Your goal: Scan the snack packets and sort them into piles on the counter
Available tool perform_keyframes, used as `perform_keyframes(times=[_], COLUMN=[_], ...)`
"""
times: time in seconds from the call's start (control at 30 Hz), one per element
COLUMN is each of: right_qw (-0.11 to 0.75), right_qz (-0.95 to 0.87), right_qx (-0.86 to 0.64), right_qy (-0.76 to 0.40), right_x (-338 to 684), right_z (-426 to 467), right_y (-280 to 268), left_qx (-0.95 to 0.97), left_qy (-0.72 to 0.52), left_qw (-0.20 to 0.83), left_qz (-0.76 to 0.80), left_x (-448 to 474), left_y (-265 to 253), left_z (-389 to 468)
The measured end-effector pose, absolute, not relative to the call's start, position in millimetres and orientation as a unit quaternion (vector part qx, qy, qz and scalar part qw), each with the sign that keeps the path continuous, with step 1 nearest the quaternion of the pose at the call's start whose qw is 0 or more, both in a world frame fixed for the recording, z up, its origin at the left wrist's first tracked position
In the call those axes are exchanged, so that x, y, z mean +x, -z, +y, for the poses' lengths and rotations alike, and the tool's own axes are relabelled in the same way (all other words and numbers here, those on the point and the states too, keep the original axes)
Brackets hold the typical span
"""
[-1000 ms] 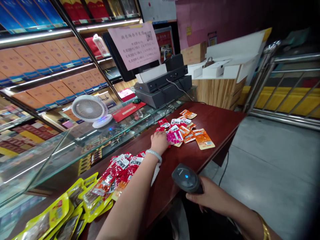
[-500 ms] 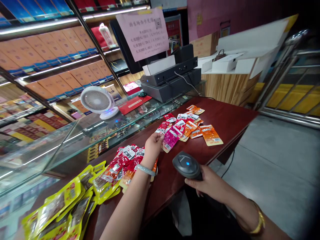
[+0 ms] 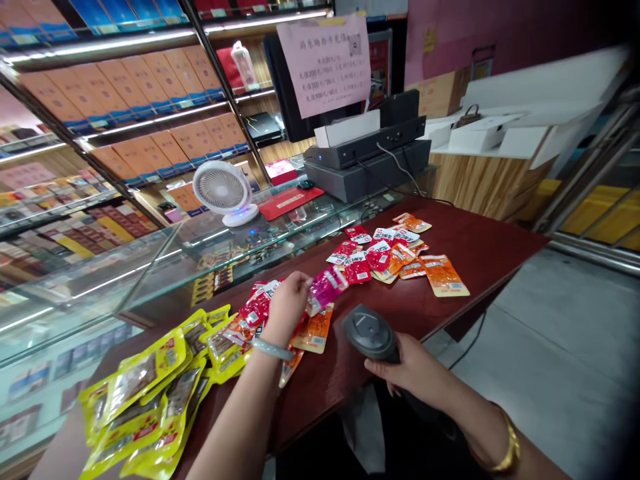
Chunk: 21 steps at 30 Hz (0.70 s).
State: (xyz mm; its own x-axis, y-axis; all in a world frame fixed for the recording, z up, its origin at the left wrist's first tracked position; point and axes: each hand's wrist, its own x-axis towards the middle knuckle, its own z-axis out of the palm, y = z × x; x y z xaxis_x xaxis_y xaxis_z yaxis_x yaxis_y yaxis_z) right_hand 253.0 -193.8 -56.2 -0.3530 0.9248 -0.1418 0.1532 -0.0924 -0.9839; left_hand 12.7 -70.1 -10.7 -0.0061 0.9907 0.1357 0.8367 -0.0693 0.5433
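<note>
My left hand (image 3: 289, 303) pinches the edge of a purple snack packet (image 3: 327, 287) and holds it over a pile of red and orange packets (image 3: 255, 310). The hand and wrist cover part of that pile. My right hand (image 3: 417, 370) is wrapped round a dark barcode scanner (image 3: 371, 331), whose head points up and left above the table edge. Farther right, a second group of red packets (image 3: 357, 267) and orange packets (image 3: 446, 275) lies spread on the dark red table (image 3: 480, 230). Yellow snack packets (image 3: 145, 373) are heaped at the near left.
A glass display case (image 3: 165, 267) runs behind the table, carrying a white fan (image 3: 224, 190), a red mat (image 3: 290, 203) and a dark cash drawer (image 3: 367, 170). A monitor bears a pink paper sign (image 3: 325, 63). Boxed goods fill the shelves at left. A metal railing (image 3: 590, 160) stands right.
My left hand has moved left and toward me, carrying the purple packet from the right-hand group to above the left pile. My right hand still grips the scanner. The view has shifted slightly left.
</note>
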Motion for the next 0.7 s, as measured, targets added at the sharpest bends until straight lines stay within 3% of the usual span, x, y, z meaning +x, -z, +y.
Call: perform_keyframes(times=[0.17,0.3,0.53,0.7], right_qw=[0.342,0.337,0.326,0.337], right_qz=[-0.573,-0.567,-0.556,-0.54], right_qx=[-0.446,-0.439,-0.432,-0.416], right_qy=[-0.597,-0.611,-0.63,-0.649], right_x=[249.1,251.4,253.8,251.7], right_z=[-186.1,-181.0,-177.2,-175.5], right_y=[65.3,66.4,67.2,72.9], left_qx=[0.705,0.714,0.76,0.741], left_qy=[-0.013,-0.004,-0.073,-0.067], left_qw=[-0.002,-0.099,0.018,0.006], left_qz=[0.709,0.693,0.645,0.668], left_x=[-35.6,-32.5,39.9,81.8], left_y=[-8.2,-13.3,12.8,33.2], left_z=[-72.5,-63.2,1.6,47.2])
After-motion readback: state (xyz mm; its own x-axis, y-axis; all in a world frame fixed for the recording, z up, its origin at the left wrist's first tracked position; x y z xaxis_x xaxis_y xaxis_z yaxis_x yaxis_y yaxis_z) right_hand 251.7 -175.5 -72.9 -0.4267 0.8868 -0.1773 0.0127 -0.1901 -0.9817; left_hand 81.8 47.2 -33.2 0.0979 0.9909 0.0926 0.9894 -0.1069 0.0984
